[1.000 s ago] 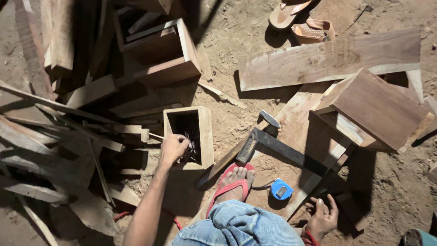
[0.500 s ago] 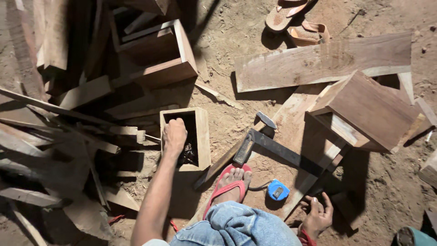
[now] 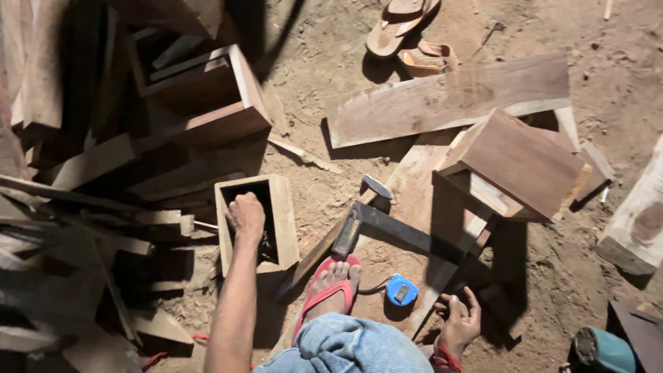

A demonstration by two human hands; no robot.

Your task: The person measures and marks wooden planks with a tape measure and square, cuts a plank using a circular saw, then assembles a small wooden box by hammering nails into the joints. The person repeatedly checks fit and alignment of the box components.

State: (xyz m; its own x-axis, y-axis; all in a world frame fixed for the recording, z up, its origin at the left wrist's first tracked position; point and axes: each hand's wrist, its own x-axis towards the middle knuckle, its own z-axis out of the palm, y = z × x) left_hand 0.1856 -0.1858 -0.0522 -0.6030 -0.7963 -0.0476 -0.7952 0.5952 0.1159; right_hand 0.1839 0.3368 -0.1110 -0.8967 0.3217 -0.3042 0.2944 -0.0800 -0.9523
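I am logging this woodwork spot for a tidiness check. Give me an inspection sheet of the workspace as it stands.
Surface: bare dirt ground, dusty, partly in shadow.
Job's things: small open wooden box; left hand reaches into it, what is inside is unclear.
Clutter: heap of wood offcuts, larger box, long plank, boxlike piece, metal square, hammer, blue tape measure, sandals.
Hands: right hand rests by a board's edge, seemingly empty.
Cables: nothing seen.
Surroundings: teal object at lower right.
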